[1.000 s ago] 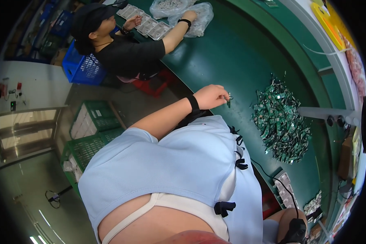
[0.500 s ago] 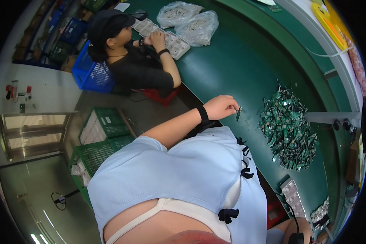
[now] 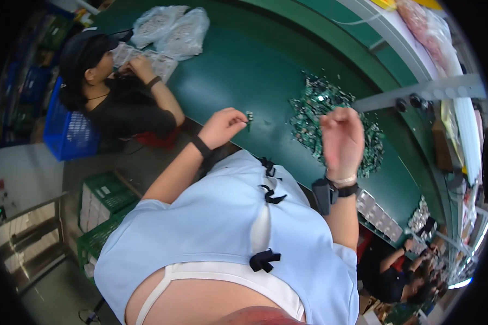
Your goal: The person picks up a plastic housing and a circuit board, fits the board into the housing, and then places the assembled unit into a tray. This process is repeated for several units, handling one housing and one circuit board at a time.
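My left hand is over the near edge of the green table, thumb and fingertips pinched together at a small green circuit board with pale parts on it. Whether the board is lifted or rests on the table I cannot tell. My right hand is raised in front of a heap of small green circuit boards, covering part of it. Its fingers curl inward and their tips are bunched; anything between them is too small or hidden to make out. A black device is strapped at the right wrist.
At the left a co-worker in black handles a pale compartmented tray, near clear bags of small parts. Another pale tray lies to the right. A grey metal bar juts over the table beyond the heap.
The view has swung, so the table and co-worker appear farther left. My right hand now appears in front of the heap, where it was not before. My left hand keeps its pinch at the board.
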Motion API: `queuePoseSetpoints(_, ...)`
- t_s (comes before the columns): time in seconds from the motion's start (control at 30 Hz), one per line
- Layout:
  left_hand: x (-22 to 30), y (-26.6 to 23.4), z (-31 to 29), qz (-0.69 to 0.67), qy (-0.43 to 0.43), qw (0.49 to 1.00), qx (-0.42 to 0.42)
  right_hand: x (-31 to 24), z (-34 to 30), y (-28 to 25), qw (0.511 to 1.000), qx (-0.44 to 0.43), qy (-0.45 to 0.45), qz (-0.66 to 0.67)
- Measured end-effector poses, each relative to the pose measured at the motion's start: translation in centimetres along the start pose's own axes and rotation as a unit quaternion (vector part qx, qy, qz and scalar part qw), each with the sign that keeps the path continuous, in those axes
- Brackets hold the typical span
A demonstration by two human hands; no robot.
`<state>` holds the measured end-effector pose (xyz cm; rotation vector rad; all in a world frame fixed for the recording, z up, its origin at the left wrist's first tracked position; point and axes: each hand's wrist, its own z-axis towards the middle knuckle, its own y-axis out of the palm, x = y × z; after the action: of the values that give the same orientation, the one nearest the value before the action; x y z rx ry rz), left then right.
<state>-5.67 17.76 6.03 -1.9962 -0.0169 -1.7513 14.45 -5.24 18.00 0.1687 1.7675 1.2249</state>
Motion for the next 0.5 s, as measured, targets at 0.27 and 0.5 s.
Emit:
queuePoseSetpoints(0.27,2.0,0.4,0.3,-0.027,-0.024,0.999,0.018,2.3,0.1,-2.0,0.983,0.007,0.139,0.119)
queuePoseSetpoints(0.5,3.7,0.3,1.0,-0.02,-0.008,1.0,0.002,3.0,-0.3,-1.6,0.974,-0.046,0.163,0.147)
